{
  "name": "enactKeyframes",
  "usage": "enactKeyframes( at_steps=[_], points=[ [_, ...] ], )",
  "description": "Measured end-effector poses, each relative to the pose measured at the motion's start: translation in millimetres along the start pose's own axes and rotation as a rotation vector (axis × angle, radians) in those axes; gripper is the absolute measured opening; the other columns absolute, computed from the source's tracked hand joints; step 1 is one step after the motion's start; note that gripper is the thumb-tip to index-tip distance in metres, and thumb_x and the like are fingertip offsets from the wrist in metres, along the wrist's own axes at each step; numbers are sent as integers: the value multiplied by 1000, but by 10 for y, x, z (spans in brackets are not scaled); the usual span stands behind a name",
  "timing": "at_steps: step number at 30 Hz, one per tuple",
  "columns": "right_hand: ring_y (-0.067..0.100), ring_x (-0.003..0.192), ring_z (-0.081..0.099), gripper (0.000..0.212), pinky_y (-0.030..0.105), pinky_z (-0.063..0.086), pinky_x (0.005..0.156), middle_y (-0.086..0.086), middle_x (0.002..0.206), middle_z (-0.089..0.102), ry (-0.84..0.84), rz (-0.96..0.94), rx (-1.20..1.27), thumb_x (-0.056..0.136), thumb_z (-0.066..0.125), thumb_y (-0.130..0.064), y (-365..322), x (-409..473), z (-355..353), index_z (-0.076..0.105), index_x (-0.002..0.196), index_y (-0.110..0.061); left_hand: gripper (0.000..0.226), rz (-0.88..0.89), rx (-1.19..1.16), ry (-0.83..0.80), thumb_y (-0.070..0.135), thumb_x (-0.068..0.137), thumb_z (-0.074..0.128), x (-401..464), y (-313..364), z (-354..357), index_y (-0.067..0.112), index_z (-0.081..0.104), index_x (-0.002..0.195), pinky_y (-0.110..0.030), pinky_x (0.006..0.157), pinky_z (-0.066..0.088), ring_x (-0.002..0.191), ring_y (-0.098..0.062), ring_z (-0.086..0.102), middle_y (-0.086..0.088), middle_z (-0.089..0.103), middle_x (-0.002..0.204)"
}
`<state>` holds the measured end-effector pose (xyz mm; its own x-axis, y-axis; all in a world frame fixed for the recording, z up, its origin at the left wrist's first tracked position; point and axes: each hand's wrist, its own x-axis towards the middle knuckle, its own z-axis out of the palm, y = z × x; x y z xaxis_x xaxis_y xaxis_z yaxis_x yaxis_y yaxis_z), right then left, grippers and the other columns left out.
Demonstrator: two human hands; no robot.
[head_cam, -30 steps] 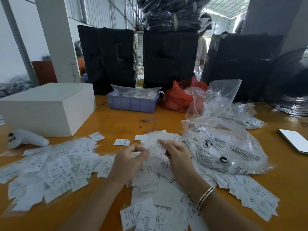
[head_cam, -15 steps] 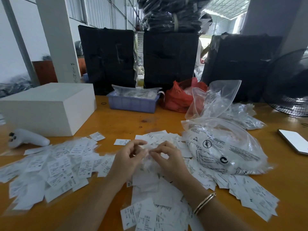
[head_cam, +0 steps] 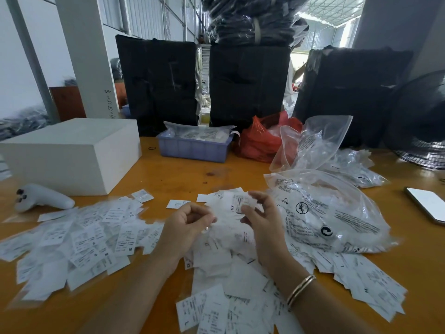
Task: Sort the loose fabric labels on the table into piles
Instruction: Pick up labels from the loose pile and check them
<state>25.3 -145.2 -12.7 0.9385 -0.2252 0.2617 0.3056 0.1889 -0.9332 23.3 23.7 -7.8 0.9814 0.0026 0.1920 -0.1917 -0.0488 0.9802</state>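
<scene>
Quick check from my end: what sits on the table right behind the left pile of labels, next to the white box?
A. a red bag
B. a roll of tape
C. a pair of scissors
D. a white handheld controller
D: a white handheld controller lies on the table between the white box and the left pile of labels.

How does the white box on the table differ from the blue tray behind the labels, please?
The white box is closed, plain and larger; the blue tray is open-topped, ribbed and lower. The box shows no contents; the tray holds clear packets. Both rest on the orange table.
</scene>
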Motion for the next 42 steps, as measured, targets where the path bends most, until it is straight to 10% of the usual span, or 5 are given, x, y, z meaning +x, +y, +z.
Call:
enactKeyframes(
  at_steps=[20,42],
  points=[
    [10,72,58,38,20,50,69,-11,71,58,-128,-86,238,82,63,5,-160,159,1,71,87,-32,14,124,264,-90,22,74,78,8,-35,29,25,65,80,-9,58,47,69,-2,65,16,70,73],
    [0,78,63,31,16,50,69,-18,80,66,-242,-194,-173,84,61,9,-102,131,-111,62,97,-19,8,165,249,-66,22,84,69,23,-57,-12,28,70,79,-6,61,44,73,4,62,18,69,79]
  ],
)
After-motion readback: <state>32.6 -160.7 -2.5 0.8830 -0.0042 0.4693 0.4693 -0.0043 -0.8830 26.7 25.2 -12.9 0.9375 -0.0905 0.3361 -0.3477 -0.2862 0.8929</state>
